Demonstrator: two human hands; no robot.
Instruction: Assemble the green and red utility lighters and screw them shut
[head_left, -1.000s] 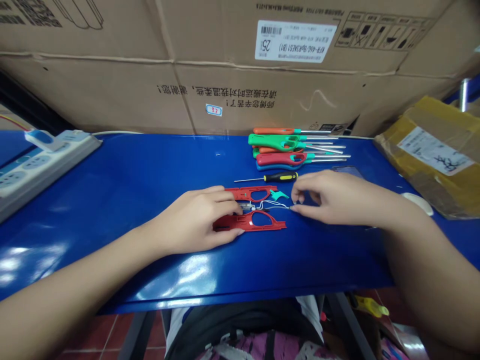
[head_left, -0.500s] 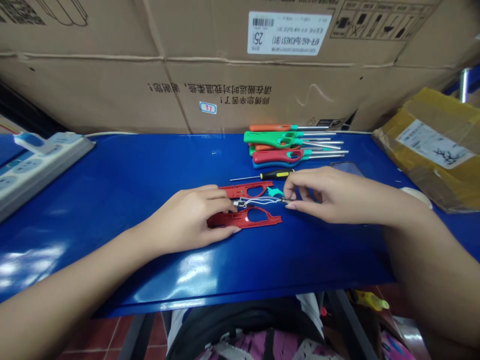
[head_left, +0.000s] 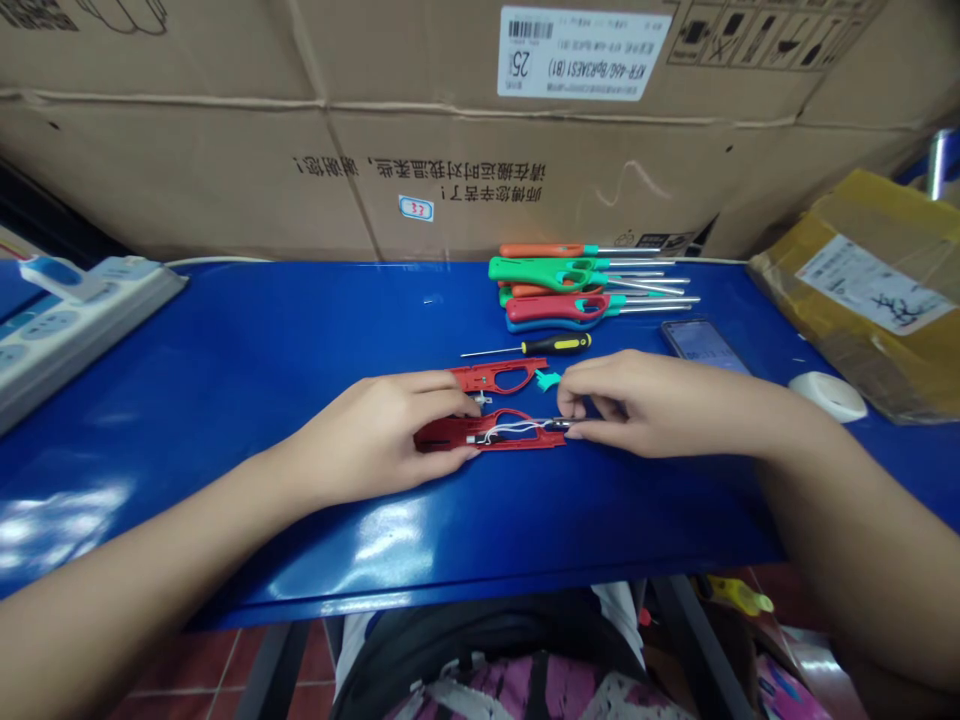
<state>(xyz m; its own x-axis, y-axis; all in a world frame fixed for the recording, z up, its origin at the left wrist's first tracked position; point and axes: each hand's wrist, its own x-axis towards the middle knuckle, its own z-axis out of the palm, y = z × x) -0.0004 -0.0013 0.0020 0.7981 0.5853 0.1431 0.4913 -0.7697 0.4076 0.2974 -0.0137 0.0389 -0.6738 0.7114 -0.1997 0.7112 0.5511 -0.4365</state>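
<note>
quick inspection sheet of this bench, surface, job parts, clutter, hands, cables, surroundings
Surface: glossy blue tabletop, showing light reflections
Job's things: near red shell half with white wires over it; far red shell half; turquoise piece
Clutter: lighters piled at the back, screwdriver, phone, white rounded object
Hands: left hand at the near half's left end, grip partly hidden; right hand pinching a metal piece at its right end
Cables: white power strip with a plug in it; white cable along the back edge
Surroundings: large cardboard box behind, yellow-taped carton at right
</note>
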